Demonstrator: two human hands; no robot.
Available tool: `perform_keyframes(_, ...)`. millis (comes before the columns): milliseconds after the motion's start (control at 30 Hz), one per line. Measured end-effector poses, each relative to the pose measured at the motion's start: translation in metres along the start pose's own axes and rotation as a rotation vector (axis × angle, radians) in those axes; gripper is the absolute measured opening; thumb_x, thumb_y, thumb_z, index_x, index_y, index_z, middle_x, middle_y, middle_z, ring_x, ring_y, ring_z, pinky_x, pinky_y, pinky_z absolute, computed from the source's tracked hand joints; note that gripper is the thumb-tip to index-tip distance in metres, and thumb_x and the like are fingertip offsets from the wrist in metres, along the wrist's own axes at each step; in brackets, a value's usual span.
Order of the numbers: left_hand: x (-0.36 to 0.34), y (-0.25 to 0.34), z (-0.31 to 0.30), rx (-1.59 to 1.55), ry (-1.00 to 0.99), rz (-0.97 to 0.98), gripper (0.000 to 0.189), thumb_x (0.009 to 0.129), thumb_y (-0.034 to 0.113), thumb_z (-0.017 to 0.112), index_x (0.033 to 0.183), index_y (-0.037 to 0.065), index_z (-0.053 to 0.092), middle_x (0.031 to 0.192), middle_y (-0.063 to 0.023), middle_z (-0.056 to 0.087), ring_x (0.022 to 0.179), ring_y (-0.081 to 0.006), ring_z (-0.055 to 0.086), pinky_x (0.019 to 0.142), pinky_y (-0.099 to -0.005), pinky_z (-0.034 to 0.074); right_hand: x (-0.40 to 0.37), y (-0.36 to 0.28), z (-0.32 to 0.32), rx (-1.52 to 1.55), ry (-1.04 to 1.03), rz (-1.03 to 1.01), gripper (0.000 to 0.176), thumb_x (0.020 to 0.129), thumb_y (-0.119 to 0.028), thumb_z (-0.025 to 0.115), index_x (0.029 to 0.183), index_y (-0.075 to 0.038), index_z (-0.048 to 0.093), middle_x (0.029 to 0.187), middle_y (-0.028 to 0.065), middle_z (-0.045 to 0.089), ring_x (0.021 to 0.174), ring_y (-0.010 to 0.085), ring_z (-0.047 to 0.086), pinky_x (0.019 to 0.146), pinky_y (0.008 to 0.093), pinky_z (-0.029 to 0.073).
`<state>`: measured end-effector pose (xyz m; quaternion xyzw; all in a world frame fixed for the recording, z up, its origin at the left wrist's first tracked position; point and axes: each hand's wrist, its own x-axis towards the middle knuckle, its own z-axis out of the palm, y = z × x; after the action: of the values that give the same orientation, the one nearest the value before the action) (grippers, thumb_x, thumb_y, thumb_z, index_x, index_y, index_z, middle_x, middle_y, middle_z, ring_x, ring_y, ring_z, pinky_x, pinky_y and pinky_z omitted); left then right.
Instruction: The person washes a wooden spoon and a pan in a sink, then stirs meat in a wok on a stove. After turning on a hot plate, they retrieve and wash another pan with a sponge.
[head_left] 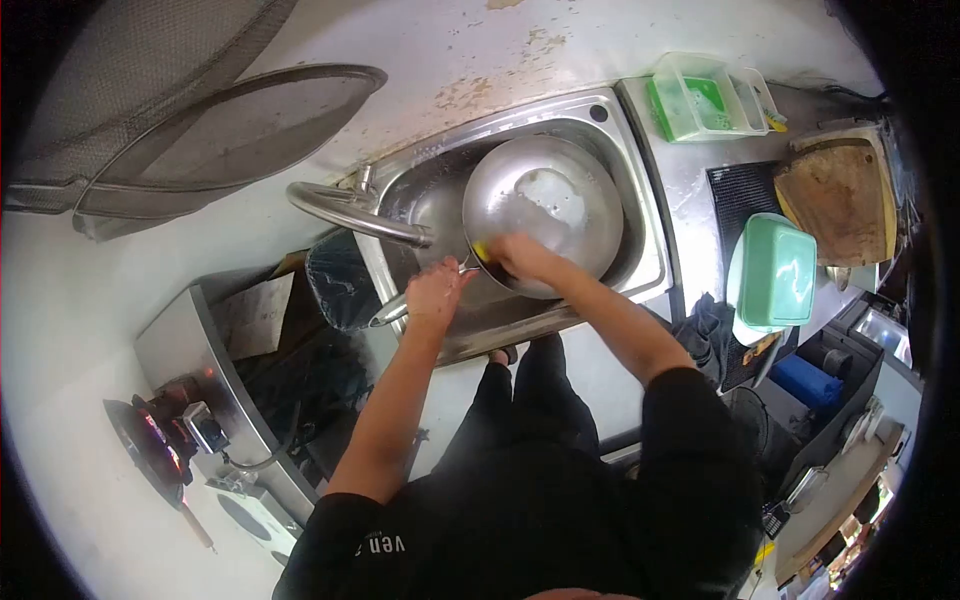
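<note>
A large round steel pan point(560, 185) lies in the sink point(655, 240), its wet inside facing up. My left hand point(436, 290) is closed around the pan's metal handle point(388, 313), which sticks out over the sink's front left edge. Against the pan's left inner wall, my right hand point(517, 256) presses a yellow sponge point(482, 250). That hand is slightly blurred and its fingers are curled over the sponge. Just left of the pan, the curved faucet point(355, 215) reaches over the basin.
Large mesh strainers point(240, 140) hang at the upper left. On the right counter are a clear plastic container point(710, 95), a green tub point(778, 270), wooden cutting boards point(838, 195) and a dark cloth point(706, 335). A black-lined bin point(342, 280) stands left of the sink.
</note>
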<state>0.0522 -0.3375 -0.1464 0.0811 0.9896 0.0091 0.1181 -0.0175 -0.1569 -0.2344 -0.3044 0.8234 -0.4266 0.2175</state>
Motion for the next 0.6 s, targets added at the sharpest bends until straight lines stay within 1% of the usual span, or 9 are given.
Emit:
perform_keyframes(67,0.000,-0.001,-0.002,0.036,-0.045,-0.007,0.051,0.084,0.056,0.044,0.079,0.006,0.053,0.062,-0.0085,0.060,0.057,-0.0262,0.064,0.051,-0.0364,0.051,0.037,0.000,0.003,-0.035,0.095,0.108,0.010,0.076,-0.009,0.056,0.082,-0.003,0.062,0.080,0.0177,0.061,0.075,0.0361,0.059,0.066,0.0423,0.046)
perform_keyframes(133,0.001,-0.004,-0.001,0.058,-0.030,0.002,0.051,0.084,0.056,0.044,0.079,0.006,0.053,0.062,-0.0088,0.060,0.057,-0.0259,0.064,0.051,-0.0363,0.052,0.053,-0.017,-0.006,0.176,0.491,0.282,0.014,0.076,-0.013,0.057,0.084,-0.003,0.062,0.076,0.0173,0.061,0.072,0.0360,0.060,0.062,0.0441,0.047)
perform_keyframes(167,-0.001,-0.002,0.000,0.066,-0.007,0.019,0.051,0.084,0.056,0.044,0.080,0.006,0.053,0.062,-0.0090,0.060,0.057,-0.0257,0.064,0.051,-0.0363,0.052,0.034,-0.002,0.017,0.258,0.360,0.134,0.015,0.079,-0.016,0.056,0.085,-0.003,0.062,0.076,0.0174,0.061,0.073,0.0356,0.060,0.063,0.0437,0.048)
perform_keyframes(300,0.003,-0.001,-0.004,0.089,-0.096,-0.025,0.047,0.083,0.055,0.045,0.081,0.008,0.052,0.065,-0.0070,0.061,0.059,-0.0239,0.064,0.052,-0.0349,0.051,-0.064,-0.018,-0.022,-0.044,-0.162,-0.052,0.012,0.078,-0.012,0.056,0.085,-0.003,0.061,0.080,0.0162,0.062,0.074,0.0326,0.061,0.065,0.0415,0.047)
perform_keyframes(333,0.002,0.000,-0.004,0.071,-0.115,-0.028,0.047,0.083,0.055,0.045,0.081,0.008,0.052,0.065,-0.0076,0.061,0.059,-0.0239,0.064,0.053,-0.0354,0.052,-0.058,-0.019,-0.020,-0.050,-0.170,-0.053,0.012,0.078,-0.012,0.056,0.085,-0.003,0.061,0.080,0.0162,0.062,0.074,0.0326,0.061,0.065,0.0415,0.047)
perform_keyframes(400,0.002,0.000,-0.004,0.059,-0.125,-0.042,0.047,0.084,0.055,0.045,0.082,0.008,0.052,0.066,-0.0082,0.062,0.059,-0.0240,0.065,0.053,-0.0359,0.052,-0.020,-0.019,-0.010,-0.521,-0.280,0.169,0.014,0.074,-0.011,0.058,0.084,-0.002,0.063,0.088,0.0160,0.063,0.076,0.0312,0.063,0.068,0.0418,0.050)
perform_keyframes(467,0.001,-0.001,-0.002,0.065,-0.102,-0.051,0.051,0.083,0.057,0.045,0.081,0.007,0.053,0.065,-0.0105,0.062,0.060,-0.0275,0.064,0.053,-0.0364,0.052,0.036,0.011,-0.015,-0.573,-0.057,0.214,0.012,0.076,-0.011,0.055,0.082,-0.002,0.061,0.087,0.0183,0.062,0.077,0.0306,0.063,0.068,0.0419,0.050)
perform_keyframes(533,-0.001,-0.004,-0.002,0.056,-0.109,-0.054,0.051,0.082,0.058,0.045,0.081,0.007,0.053,0.066,-0.0106,0.062,0.061,-0.0274,0.065,0.053,-0.0365,0.052,0.061,0.022,-0.013,-0.352,0.469,0.368,0.013,0.080,-0.010,0.050,0.080,-0.002,0.061,0.084,0.0183,0.063,0.076,0.0299,0.063,0.068,0.0407,0.051)
perform_keyframes(600,0.003,0.001,-0.003,0.027,-0.078,-0.042,0.052,0.082,0.058,0.045,0.081,0.007,0.054,0.067,-0.0108,0.063,0.061,-0.0272,0.065,0.053,-0.0367,0.052,0.035,0.013,-0.001,-0.406,0.487,0.332,0.018,0.082,-0.008,0.045,0.081,-0.001,0.062,0.082,0.0189,0.062,0.076,0.0297,0.064,0.067,0.0397,0.051)
